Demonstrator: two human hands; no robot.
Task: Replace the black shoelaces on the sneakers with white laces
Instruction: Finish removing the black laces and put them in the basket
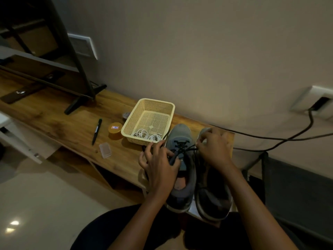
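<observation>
Lying on the desk [54,114], from the left: a black pen [97,131], an orange round container [115,130], and a yellow mesh basket [132,116] holding coiled white laces [146,135]. The left hand [159,160] has its grip closed on the black lace [181,147] of the left grey sneaker [180,132]. The right hand [214,148] pinches the lace's other end over the right sneaker [214,201].

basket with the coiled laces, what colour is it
Pale yellow basket with perforated mesh walls; the head view shows it.

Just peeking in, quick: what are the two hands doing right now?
Left hand: grips the black lace at the sneaker.
Right hand: pinches the lace's other end.
</observation>
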